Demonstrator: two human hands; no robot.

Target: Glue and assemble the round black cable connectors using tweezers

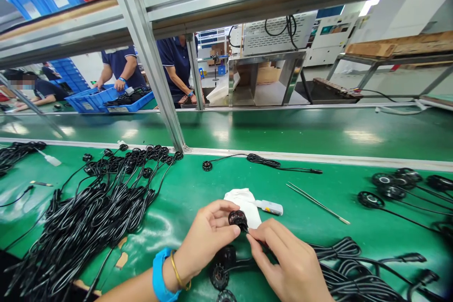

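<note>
My left hand [207,236] pinches a small round black disc part [238,219] between thumb and fingers, just above the green bench mat [184,198]. My right hand [290,264] is closed on the black cable where it leaves the disc, fingertips touching the part's right edge. A blue wristband and a gold bangle sit on my left wrist. Under my hands lie more black discs [221,273] with cables. Behind the disc lies a white cloth [244,200] beside a small white tube [269,207].
A big heap of black cabled parts [95,207] fills the left. More coiled cables [354,273] and discs [389,188] lie on the right. Thin tweezers [316,203] and a single cabled disc [262,163] rest mid-bench. Co-workers stand at blue bins [106,99] beyond the frame post [152,66].
</note>
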